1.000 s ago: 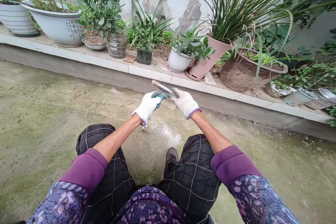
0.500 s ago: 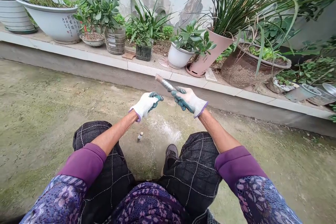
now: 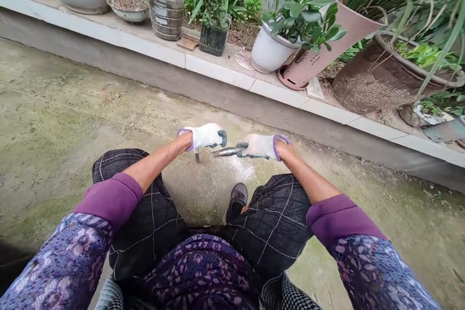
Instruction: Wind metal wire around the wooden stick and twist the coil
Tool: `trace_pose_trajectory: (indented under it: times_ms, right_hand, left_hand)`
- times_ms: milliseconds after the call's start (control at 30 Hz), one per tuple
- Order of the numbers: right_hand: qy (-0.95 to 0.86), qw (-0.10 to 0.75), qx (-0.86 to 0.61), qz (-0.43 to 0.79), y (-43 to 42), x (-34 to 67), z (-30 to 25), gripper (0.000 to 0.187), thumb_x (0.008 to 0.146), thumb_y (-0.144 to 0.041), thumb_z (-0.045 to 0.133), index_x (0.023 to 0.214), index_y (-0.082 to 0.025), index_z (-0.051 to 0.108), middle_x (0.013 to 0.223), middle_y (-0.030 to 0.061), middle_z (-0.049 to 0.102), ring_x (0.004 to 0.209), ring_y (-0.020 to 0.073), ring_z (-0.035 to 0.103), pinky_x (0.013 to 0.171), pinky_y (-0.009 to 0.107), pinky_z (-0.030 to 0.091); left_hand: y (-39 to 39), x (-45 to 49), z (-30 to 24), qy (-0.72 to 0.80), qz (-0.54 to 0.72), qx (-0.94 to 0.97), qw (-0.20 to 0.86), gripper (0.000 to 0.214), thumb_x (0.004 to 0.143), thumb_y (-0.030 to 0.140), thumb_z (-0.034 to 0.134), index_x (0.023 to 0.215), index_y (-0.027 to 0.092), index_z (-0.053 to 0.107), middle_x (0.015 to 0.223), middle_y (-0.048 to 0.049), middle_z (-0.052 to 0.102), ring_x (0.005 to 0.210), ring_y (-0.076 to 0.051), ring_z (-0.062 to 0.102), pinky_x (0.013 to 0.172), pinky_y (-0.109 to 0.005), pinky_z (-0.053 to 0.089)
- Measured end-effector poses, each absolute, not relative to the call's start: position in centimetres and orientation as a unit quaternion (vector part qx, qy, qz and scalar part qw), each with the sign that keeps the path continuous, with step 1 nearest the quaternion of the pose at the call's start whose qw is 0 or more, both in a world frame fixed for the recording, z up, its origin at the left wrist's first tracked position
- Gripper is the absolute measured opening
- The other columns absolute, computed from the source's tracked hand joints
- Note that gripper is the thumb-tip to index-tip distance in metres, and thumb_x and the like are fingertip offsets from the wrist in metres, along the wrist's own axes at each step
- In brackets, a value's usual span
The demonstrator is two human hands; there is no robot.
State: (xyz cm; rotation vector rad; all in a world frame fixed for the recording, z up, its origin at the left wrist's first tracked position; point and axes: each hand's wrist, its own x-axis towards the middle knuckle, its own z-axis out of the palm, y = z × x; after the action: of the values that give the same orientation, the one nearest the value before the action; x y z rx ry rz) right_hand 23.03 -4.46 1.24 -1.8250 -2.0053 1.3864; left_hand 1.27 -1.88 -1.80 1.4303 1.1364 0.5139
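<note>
My right hand, in a white knit glove with a green coated palm, is closed round a short rod with a silvery, ridged middle, like wound wire. The rod lies nearly level, its brownish end pointing left beneath my left hand. That hand wears a matching glove, and its fingers are curled together; whatever they may pinch is hidden or too small to make out. Just below it a short upright peg stands on the ground, its top partly covered by the glove.
A white-tiled ledge crosses the view beyond my hands. On it stand a white pot, a pink tall pot, a brown pot and other plants. White powdery marks lie on the concrete near my shoe.
The right hand has brought the rod down and turned it from slanting up and away to nearly level. My left hand has turned palm-down over the peg. The view has tilted downward.
</note>
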Motion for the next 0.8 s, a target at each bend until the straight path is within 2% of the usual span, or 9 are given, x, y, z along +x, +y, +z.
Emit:
trace_pose_trajectory:
  times_ms: [133,233,300,400,567,700,800]
  right_hand:
    - [-0.704,0.018,-0.622,0.342,-2.3,22.9,1.2,0.012,0.071,-0.027,0.07,0.082,-0.022,0.073,0.059,0.0014,0.062,0.061,0.0173,0.058,0.056,0.027,0.038]
    - [-0.762,0.025,-0.622,0.179,-1.7,23.6,2.3,0.022,0.08,-0.034,0.063,0.097,-0.023,0.072,0.078,0.0038,0.069,0.07,0.0181,0.06,0.063,0.027,0.039]
    - [-0.779,0.056,-0.612,0.127,-1.9,23.9,3.1,0.027,0.085,-0.039,0.058,0.104,-0.023,0.071,0.081,0.0027,0.069,0.068,0.0162,0.058,0.061,0.026,0.039]
    - [-0.753,0.13,-0.618,0.185,-2.7,23.7,4.2,0.028,0.086,-0.04,0.058,0.103,-0.021,0.069,0.068,-0.0013,0.061,0.056,0.0114,0.05,0.053,0.024,0.036]
    - [-0.642,0.227,-0.615,0.397,-4.3,22.7,5.7,0.027,0.082,-0.035,0.062,0.102,-0.017,0.065,0.06,-0.0052,0.048,0.042,0.0066,0.037,0.035,0.02,0.031]
    - [-0.612,0.218,-0.543,0.532,-5.1,22.5,5.6,0.033,0.077,-0.037,0.07,0.102,-0.015,0.064,0.059,-0.0051,0.049,0.041,0.0057,0.038,0.031,0.018,0.033]
    - [-0.593,0.178,-0.509,0.599,-5.4,22.7,5.0,0.038,0.074,-0.036,0.074,0.102,-0.013,0.062,0.058,-0.006,0.049,0.04,0.0055,0.039,0.03,0.017,0.036]
  left_hand:
    - [-2.1,1.7,-1.0,0.485,0.236,0.62,0.57,0.01,0.061,0.009,0.063,0.058,0.018,0.067,0.041,0.0023,0.049,0.038,-0.009,0.034,0.039,-0.024,0.02]
    - [-2.4,1.7,0.2,0.478,0.273,0.599,0.582,0.011,0.071,0.017,0.06,0.074,0.017,0.071,0.045,0.0035,0.047,0.037,-0.007,0.03,0.037,-0.022,0.017]
    - [-2.6,1.6,0.8,0.466,0.285,0.581,0.603,0.016,0.075,0.019,0.058,0.083,0.016,0.071,0.049,0.0041,0.047,0.036,-0.006,0.028,0.036,-0.021,0.016]
    - [-2.8,1.4,1.3,0.438,0.287,0.576,0.628,0.018,0.079,0.024,0.059,0.091,0.016,0.07,0.052,0.0049,0.047,0.036,-0.005,0.027,0.034,-0.02,0.016]
    - [-2.9,1.0,1.2,0.405,0.291,0.592,0.633,0.02,0.083,0.026,0.057,0.094,0.015,0.069,0.054,0.0053,0.047,0.037,-0.005,0.029,0.034,-0.019,0.021]
    - [-2.2,0.7,0.2,0.418,0.276,0.632,0.591,0.016,0.082,0.028,0.059,0.086,0.015,0.068,0.054,0.0048,0.048,0.038,-0.006,0.032,0.035,-0.02,0.022]
    - [-1.5,0.5,-0.5,0.423,0.271,0.68,0.534,0.009,0.076,0.021,0.061,0.075,0.014,0.066,0.053,0.0039,0.05,0.042,-0.006,0.036,0.04,-0.02,0.025]
